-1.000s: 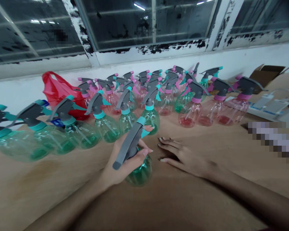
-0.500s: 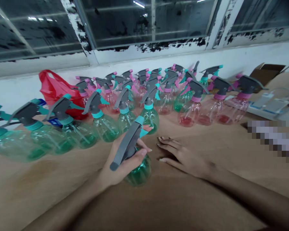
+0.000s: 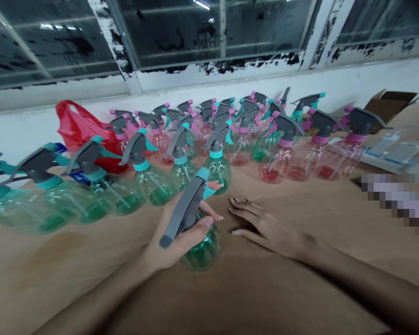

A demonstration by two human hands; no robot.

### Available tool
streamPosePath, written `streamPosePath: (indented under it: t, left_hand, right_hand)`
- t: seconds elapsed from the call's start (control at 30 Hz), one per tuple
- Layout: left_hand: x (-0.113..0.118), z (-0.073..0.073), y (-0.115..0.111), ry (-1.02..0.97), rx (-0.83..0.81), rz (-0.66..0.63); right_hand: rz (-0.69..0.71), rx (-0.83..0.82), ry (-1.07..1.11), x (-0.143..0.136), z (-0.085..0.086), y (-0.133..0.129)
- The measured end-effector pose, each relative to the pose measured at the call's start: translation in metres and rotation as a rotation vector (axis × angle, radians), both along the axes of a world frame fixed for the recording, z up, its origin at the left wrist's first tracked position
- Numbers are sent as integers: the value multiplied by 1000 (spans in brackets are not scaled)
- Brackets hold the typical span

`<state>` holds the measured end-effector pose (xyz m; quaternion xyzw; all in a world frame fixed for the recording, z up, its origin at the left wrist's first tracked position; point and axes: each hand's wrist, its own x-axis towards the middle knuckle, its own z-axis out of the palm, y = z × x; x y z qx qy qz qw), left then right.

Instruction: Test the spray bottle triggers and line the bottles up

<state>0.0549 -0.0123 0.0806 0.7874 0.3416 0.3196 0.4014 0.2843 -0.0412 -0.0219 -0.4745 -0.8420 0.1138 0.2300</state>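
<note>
My left hand (image 3: 174, 232) is wrapped round the neck of a green spray bottle (image 3: 201, 253) with a grey trigger head and a teal nozzle. The bottle stands on the wooden table, its neck partly hidden by my fingers. To the right of it, my right hand (image 3: 265, 228) lies palm down on the table, fingers stretched out, holding nothing. Just beyond the held bottle stands another green spray bottle (image 3: 218, 170). A row of similar green bottles, among them one spray bottle (image 3: 153, 186), runs off to the left.
Several pink spray bottles, one of them this bottle (image 3: 274, 165), stand at the centre and right. A red plastic bag (image 3: 80, 128) sits behind the green row. At the right are an open cardboard box (image 3: 391, 107) and a white power strip (image 3: 394, 156). Windows line the wall behind.
</note>
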Motion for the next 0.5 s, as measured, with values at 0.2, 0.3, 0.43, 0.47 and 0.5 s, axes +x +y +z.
streamPosePath:
  t: [0.2, 0.3, 0.43, 0.47, 0.5]
  left_hand:
    - [0, -1, 1, -22, -55, -26]
    - [1, 0, 0, -37, -68, -30]
    - [2, 2, -2, -13, -91, -22]
    - [2, 3, -2, -7, -94, -19]
    - [2, 3, -2, -5, -96, -18]
  right_hand:
    - [-16, 0, -28, 0, -1, 0]
    - [-16, 4, -35, 0, 0, -1]
    - [-18, 16, -11, 0, -2, -1]
    - [-16, 19, -10, 0, -3, -1]
    - [-14, 21, -9, 0, -3, 0]
